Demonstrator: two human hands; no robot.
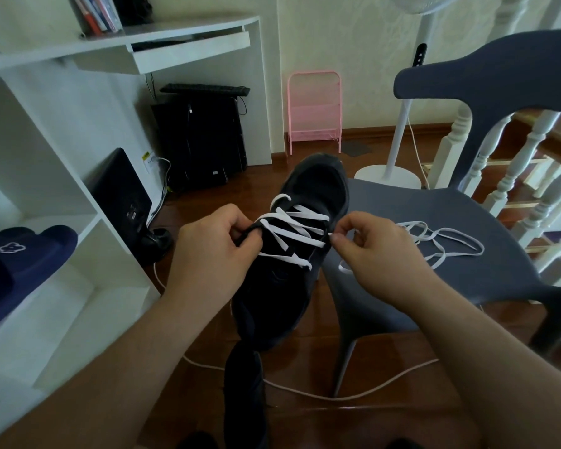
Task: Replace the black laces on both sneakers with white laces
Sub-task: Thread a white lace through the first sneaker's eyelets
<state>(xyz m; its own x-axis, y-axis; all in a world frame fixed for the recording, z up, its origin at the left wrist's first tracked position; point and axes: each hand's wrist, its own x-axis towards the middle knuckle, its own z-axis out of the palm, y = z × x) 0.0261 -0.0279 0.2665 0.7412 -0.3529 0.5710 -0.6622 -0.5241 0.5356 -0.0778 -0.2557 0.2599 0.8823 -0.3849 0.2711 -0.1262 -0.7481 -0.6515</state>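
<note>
A black sneaker (314, 186) is held up in the middle of the view, its heel opening pointing away from me. A white lace (292, 228) crisscrosses its eyelets. My left hand (208, 254) grips the sneaker's left edge by the eyelets. My right hand (370, 251) pinches the white lace at the sneaker's right edge with thumb and forefinger. More loose white lace (441, 241) lies on the grey chair seat (418, 215) to the right. A second dark shape (243, 384), perhaps the other sneaker, sits below the held one.
A white shelf unit (55, 189) with a navy slipper (23, 264) stands at the left. A computer tower (201, 140) sits under the desk. A pink rack (314, 111), a fan stand (389, 176) and a white stair railing (512, 170) are behind. A white cable (337, 396) crosses the wooden floor.
</note>
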